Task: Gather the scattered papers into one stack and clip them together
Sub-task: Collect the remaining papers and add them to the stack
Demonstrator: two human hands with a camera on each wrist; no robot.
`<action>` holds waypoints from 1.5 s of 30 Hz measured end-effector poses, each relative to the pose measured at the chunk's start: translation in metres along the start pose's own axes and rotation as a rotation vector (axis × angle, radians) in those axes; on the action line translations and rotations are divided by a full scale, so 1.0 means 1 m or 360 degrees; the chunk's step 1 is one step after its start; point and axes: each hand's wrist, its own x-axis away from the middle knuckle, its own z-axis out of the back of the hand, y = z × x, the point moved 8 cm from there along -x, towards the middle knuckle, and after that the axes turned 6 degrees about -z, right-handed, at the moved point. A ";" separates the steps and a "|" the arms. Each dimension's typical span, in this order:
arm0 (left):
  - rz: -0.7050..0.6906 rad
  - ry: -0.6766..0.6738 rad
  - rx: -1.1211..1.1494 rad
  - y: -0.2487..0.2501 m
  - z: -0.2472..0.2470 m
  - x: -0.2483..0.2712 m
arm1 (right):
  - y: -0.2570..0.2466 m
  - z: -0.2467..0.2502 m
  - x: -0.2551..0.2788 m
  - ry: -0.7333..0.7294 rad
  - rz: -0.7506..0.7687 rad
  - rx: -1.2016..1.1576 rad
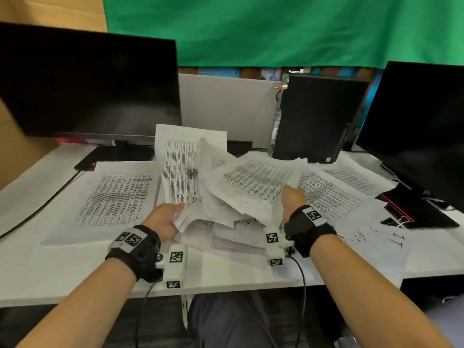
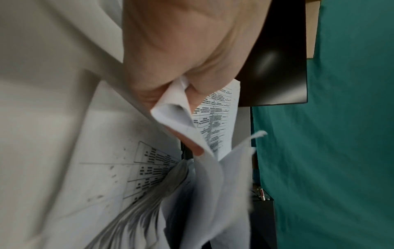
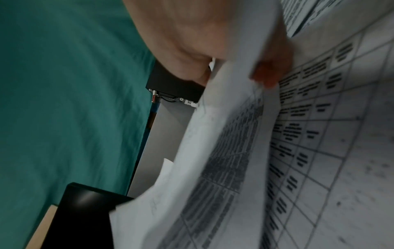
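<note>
A loose bundle of printed sheets (image 1: 233,182) is lifted off the white desk (image 1: 75,267) between both hands, its pages fanned and bent. My left hand (image 1: 167,219) grips the bundle's left corner, thumb on top; the left wrist view shows the thumb and a finger pinching folded paper (image 2: 175,114). My right hand (image 1: 292,197) holds the bundle's right edge, fingers under the sheets (image 3: 234,118). Under the bundle lies a thicker stack (image 1: 238,242). One sheet (image 1: 115,194) lies flat at the left, more sheets (image 1: 334,194) at the right. A binder clip (image 1: 395,221) sits far right.
A dark monitor (image 1: 88,84) stands at the back left, a black computer case (image 1: 313,116) at the back centre-right, and another monitor (image 1: 421,126) at the right. A cable (image 1: 37,209) runs across the desk's left side. Green cloth (image 1: 276,28) hangs behind.
</note>
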 end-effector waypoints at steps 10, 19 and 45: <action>-0.0074 0.0029 -0.0209 0.021 0.012 0.004 | 0.002 0.044 -0.029 0.0315 0.0087 0.0419; -0.0400 -0.0379 0.0005 0.052 -0.042 0.022 | -0.025 0.065 -0.040 0.0238 0.0135 -0.0393; -0.0389 -0.0062 -0.0862 0.025 -0.035 0.011 | -0.034 0.073 -0.035 0.0435 0.0150 0.0035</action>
